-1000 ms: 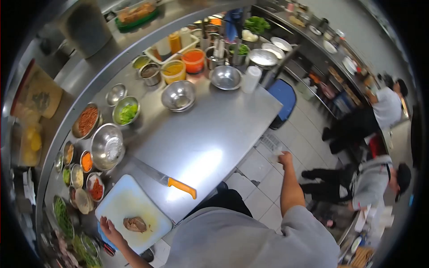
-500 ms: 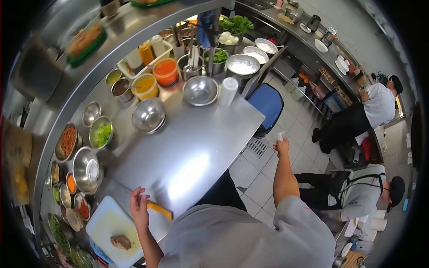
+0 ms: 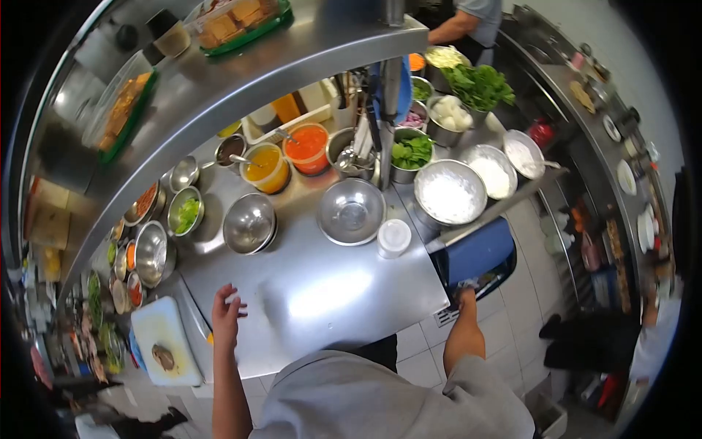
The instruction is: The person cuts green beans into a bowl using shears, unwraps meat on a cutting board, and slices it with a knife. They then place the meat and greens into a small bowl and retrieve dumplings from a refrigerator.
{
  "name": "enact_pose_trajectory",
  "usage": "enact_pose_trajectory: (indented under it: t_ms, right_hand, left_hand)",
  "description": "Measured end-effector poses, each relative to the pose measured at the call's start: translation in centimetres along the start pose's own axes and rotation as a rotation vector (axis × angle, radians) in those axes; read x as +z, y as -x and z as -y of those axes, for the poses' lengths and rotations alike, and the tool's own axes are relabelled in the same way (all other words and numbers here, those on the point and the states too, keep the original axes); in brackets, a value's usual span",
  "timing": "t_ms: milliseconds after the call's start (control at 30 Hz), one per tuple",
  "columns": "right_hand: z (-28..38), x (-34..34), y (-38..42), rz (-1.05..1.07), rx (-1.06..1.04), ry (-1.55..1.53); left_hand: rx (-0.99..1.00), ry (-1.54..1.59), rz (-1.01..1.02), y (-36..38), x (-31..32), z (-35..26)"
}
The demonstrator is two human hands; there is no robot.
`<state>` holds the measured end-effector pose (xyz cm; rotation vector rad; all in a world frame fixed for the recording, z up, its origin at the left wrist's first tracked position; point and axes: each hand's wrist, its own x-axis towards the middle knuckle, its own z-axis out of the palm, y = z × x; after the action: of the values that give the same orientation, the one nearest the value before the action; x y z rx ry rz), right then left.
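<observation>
My left hand hovers over the steel table, fingers apart and holding nothing. Left of it lies a knife with a yellow handle, beside a white cutting board bearing a brownish piece of food. My right hand reaches down to the opening of a dark bin with a blue lid. Something pale shows by its fingertips, which are too small and dark to read. Across the table stand two metal bowls and a white-lidded container.
Tubs of red sauce and yellow sauce line the back, under a steel shelf. Bowls of white powder stand behind the bin. A co-worker's arm shows at the top, another person at the right.
My right hand has moved from open air over the floor, where it held a clear, crumpled thing, to the bin's opening. The bin's lid is now tilted up. The view has shifted.
</observation>
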<state>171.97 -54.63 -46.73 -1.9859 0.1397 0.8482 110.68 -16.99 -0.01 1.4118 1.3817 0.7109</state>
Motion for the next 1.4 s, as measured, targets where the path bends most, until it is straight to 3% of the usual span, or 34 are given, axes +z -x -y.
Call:
enact_pose_trajectory:
  t_ms: [33,67,167,233,267,333,367,433,467,533,667,800,933,1000,1067,1200,1300,1400]
  right_hand:
    - [-3.0,-0.3,-3.0,0.071,-0.121,0.372]
    - [-3.0,0.1,-3.6,0.108,-0.135,0.386]
    - [-1.0,-2.0,-2.1,0.056,-0.219,1.189]
    - [5.0,-2.8,4.8,0.036,-0.327,0.948]
    - [2.0,-3.5,1.0,0.094,-0.233,1.177]
    - [4.5,-4.5,5.1,-0.004,0.036,0.767]
    - [6.8,-5.1,7.7,-0.007,0.030,0.767]
    - [11.3,-5.4,12.0,0.263,0.200,0.786]
    - [12.5,-5.5,13.7,0.256,0.197,0.784]
    - [14.1,-6.2,16.4,0.645,0.268,0.917]
    - [19.9,-6.6,22.8,0.942,0.255,1.042]
    - [23.2,-5.6,24.4,1.077,0.256,1.056]
    - [27.6,-2.3,27.3,1.144,0.139,1.102]
    - [28.3,-0.6,28.5,1.163,0.080,1.123]
    - [27.9,1.2,28.6,1.254,0.028,1.122]
    - [27.3,3.4,29.0,1.307,0.046,1.199]
    - [28.1,3.0,29.8,1.310,0.040,1.171]
    - [30.2,-0.2,30.5,1.252,0.054,1.017]
  left_hand:
    - [-0.029,-0.003,-0.045,-1.3,0.8,-0.3]
    - [-0.059,-0.006,-0.092,-3.0,1.2,-0.4]
    - [-0.080,-0.012,-0.217,-8.2,2.6,-0.7]
    - [-0.146,-0.037,-0.292,-11.7,3.1,-1.0]
    - [-0.178,-0.028,-0.313,-13.1,3.6,-1.3]
    - [-0.265,-0.019,-0.328,-14.9,4.9,-2.2]
    - [-0.262,-0.013,-0.330,-15.5,4.8,-1.9]
    - [-0.154,-0.229,-0.311,-17.3,4.6,-0.1]
    - [-0.150,-0.222,-0.308,-18.5,4.3,1.2]
    - [0.026,-0.303,-0.481,-19.8,3.7,2.6]
    - [0.030,0.092,-0.483,-15.1,3.0,-1.3]
    - [0.034,0.296,-0.346,-8.0,1.5,-0.8]
    - [-0.072,0.388,-0.133,-2.5,6.3,5.0]
    - [-0.181,0.380,-0.053,-1.3,8.8,4.0]
    - [-0.218,0.403,-0.031,-1.6,10.8,0.8]
    - [-0.107,0.543,0.073,-5.3,15.0,-2.9]
    - [-0.152,0.549,0.165,-8.1,17.6,-5.7]
    - [-0.192,0.695,0.242,-9.8,19.1,-4.5]
